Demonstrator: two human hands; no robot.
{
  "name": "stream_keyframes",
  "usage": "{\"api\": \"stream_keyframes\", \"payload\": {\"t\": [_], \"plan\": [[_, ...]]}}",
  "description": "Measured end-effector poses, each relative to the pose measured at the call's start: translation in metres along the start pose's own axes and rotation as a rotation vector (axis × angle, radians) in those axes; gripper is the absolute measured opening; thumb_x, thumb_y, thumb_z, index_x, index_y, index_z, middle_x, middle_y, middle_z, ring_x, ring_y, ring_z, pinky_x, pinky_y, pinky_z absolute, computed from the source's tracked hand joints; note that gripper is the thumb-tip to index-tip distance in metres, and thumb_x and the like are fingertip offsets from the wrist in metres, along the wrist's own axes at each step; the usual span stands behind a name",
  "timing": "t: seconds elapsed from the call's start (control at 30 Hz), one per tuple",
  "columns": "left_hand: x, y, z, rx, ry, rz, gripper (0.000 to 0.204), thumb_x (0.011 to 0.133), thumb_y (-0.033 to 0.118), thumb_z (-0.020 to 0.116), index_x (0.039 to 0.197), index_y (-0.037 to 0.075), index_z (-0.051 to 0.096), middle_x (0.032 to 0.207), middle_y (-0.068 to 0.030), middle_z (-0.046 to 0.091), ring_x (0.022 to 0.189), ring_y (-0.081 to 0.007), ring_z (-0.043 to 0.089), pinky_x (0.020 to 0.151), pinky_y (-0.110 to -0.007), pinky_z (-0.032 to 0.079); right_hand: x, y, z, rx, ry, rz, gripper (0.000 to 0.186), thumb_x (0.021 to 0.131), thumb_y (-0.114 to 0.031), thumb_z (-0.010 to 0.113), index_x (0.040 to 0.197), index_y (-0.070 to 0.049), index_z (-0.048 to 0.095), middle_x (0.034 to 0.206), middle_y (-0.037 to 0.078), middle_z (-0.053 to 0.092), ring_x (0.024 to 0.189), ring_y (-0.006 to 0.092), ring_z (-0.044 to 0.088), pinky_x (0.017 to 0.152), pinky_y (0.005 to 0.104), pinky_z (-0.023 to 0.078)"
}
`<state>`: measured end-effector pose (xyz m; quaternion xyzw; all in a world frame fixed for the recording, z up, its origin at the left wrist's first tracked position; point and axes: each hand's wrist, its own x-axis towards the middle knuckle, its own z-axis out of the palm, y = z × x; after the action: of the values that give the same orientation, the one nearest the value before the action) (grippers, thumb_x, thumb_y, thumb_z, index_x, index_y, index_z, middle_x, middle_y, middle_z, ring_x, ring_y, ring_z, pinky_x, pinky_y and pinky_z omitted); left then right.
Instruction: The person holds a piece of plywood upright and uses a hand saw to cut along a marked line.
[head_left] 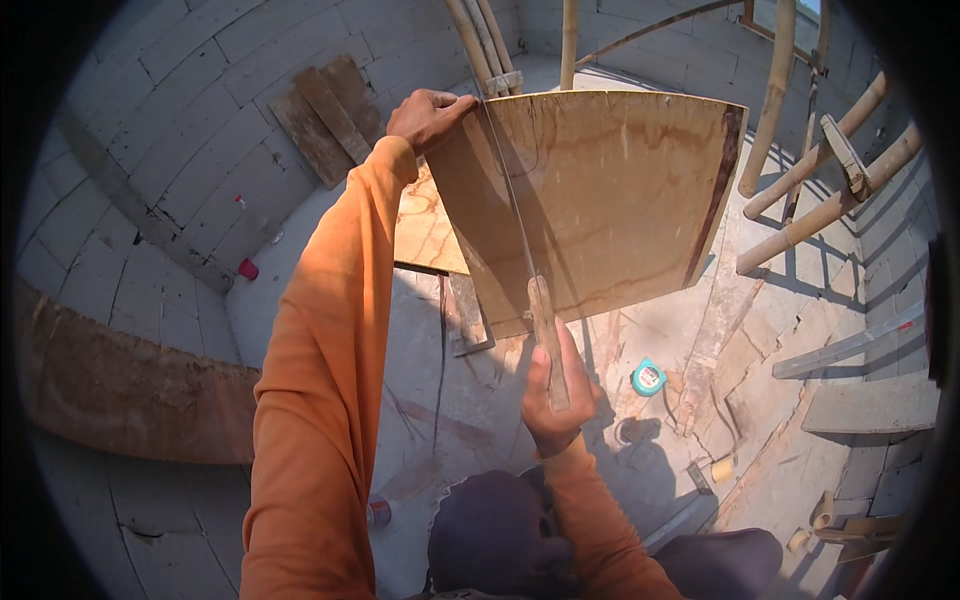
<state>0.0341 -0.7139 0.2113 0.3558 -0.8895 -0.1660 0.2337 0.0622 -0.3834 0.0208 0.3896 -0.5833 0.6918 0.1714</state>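
Note:
A plywood panel stands tilted in front of me, with a dark stain down its right edge. My left hand is closed over its top left corner. My right hand is wrapped round the worn wooden handle of a handsaw. Seen nearly edge-on, the thin saw blade runs up across the panel's left part to the top edge, close to my left hand. Whether its teeth are in the wood I cannot tell. Behind the panel's left side lies another plywood piece.
A teal tape measure lies on the dusty floor, right of my right hand. Bamboo poles lean at the right. Boards rest against the block wall, and a long brown plank spans the left. A red cup sits near the wall.

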Motion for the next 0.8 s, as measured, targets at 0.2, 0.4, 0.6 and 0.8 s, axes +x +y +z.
{"api": "stream_keyframes", "payload": {"t": [0.2, 0.4, 0.6, 0.8], "plan": [[0.000, -0.005, -0.001, 0.010, 0.016, -0.009, 0.054, 0.092, 0.062, 0.059, 0.118, 0.019, 0.079, 0.112, -0.0117, 0.078, 0.113, -0.0294, 0.071, 0.101, -0.038, 0.050, 0.003, -0.007, 0.004, 0.028, -0.009, 0.017, 0.038, 0.090, 0.000, 0.072, 0.124, 0.015, 0.064, 0.105, 0.026, 0.075, 0.086, 0.0304, 0.078, 0.073, 0.0325, 0.060], [0.000, -0.002, 0.003, 0.023, 0.038, 0.002, 0.056, 0.093, 0.062, 0.058, 0.117, 0.017, 0.079, 0.109, -0.0114, 0.078, 0.110, -0.0288, 0.072, 0.099, -0.038, 0.051, -0.003, 0.000, 0.004, 0.014, 0.009, 0.008, 0.038, 0.090, -0.001, 0.073, 0.123, 0.015, 0.064, 0.107, 0.026, 0.075, 0.086, 0.0313, 0.078, 0.074, 0.0331, 0.061], [-0.005, -0.003, 0.001, 0.037, 0.036, 0.042, 0.057, 0.093, 0.063, 0.057, 0.111, 0.013, 0.079, 0.097, -0.0096, 0.078, 0.100, -0.0258, 0.073, 0.094, -0.037, 0.052, 0.025, -0.009, 0.016, 0.073, -0.027, 0.141, 0.039, 0.090, -0.001, 0.073, 0.124, 0.014, 0.065, 0.107, 0.026, 0.075, 0.086, 0.0310, 0.078, 0.075, 0.0332, 0.061], [-0.004, -0.003, 0.002, 0.051, 0.079, 0.028, 0.057, 0.091, 0.065, 0.057, 0.114, 0.018, 0.080, 0.100, -0.0097, 0.079, 0.103, -0.0294, 0.073, 0.096, -0.038, 0.052, 0.003, -0.001, 0.011, 0.063, 0.029, 0.041, 0.038, 0.090, 0.000, 0.072, 0.125, 0.013, 0.065, 0.106, 0.025, 0.076, 0.087, 0.0299, 0.078, 0.074, 0.0328, 0.060]]}}
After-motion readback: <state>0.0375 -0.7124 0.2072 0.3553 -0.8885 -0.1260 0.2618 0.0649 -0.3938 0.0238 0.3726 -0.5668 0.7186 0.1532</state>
